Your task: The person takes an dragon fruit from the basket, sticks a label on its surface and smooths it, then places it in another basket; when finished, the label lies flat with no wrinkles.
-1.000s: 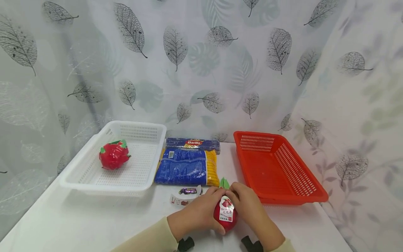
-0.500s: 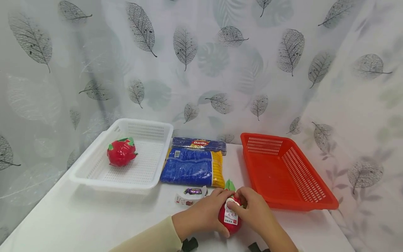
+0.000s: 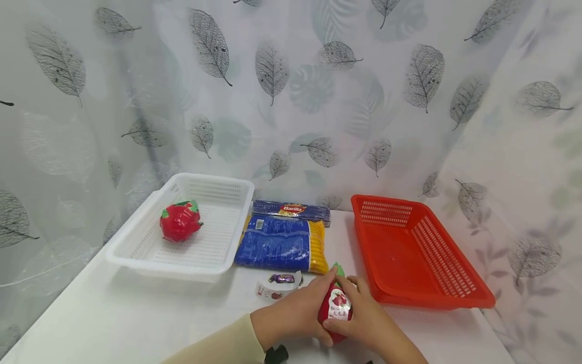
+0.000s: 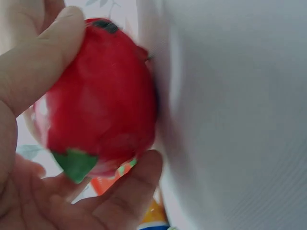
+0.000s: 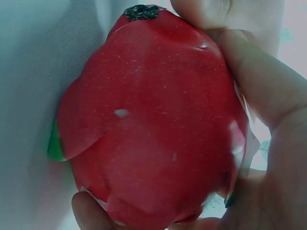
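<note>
Both hands hold a red dragon fruit (image 3: 325, 311) with green tips at the front of the table. A white sticker (image 3: 339, 304) with a fruit picture and writing sits on its upper face. My left hand (image 3: 297, 311) grips the fruit from the left, its thumb at the near end; in the left wrist view, thumb and fingers (image 4: 129, 191) curve round the red skin. My right hand (image 3: 368, 317) clasps the other side, with its thumb along the sticker's lower edge. The right wrist view shows the fruit's glossy side (image 5: 153, 120) between thumb and fingers.
A white basket (image 3: 136, 265) at the left holds another dragon fruit (image 3: 180, 222). A red basket (image 3: 409, 298) stands at the right. Between them lie a blue-yellow packet (image 3: 277, 245) and a spaghetti pack (image 3: 291, 210). A purple-wrapped candy (image 3: 284, 278) and sticker strip (image 3: 273, 293) lie nearer.
My right thumb has slid down the sticker from its top to its lower edge. Both hands stay round the dragon fruit. The head view has shifted, so the scene sits further right.
</note>
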{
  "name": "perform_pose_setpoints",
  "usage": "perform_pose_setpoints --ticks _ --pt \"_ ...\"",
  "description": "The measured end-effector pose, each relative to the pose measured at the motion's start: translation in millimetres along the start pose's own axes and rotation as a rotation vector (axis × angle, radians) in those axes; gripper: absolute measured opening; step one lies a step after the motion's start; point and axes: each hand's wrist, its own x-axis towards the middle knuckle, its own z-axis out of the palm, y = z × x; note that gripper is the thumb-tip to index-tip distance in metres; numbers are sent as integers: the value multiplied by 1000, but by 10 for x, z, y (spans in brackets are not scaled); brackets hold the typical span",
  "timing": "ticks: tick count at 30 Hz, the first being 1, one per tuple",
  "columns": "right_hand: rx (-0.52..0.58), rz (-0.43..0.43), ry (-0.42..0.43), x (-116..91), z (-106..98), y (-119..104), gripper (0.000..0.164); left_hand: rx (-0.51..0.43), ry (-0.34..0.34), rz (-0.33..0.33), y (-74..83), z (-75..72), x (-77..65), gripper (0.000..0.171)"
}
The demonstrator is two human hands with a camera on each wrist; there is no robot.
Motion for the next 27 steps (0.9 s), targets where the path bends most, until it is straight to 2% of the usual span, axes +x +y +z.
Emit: perform_pose_setpoints --ticks 6,11,15,18,24,27 --pt "37 -32 -4 6 9 20 117 -23 -48 21 10 -115 -44 144" --pt "83 -28 -18 -14 18 27 119 18 -40 -5 -3 -135 -71 140" --pt "104 -21 -23 -28 23 27 120 40 -63 -38 6 -152 -71 128" --pt "118 -35 -22 -41 23 25 118 62 -73 -38 20 -157 -67 118" --pt "179 -50 -14 -74 14 39 114 127 -42 -13 35 -158 -58 109" --pt "231 -50 -8 -121 -8 48 112 99 -29 -3 52 -183 -62 107"
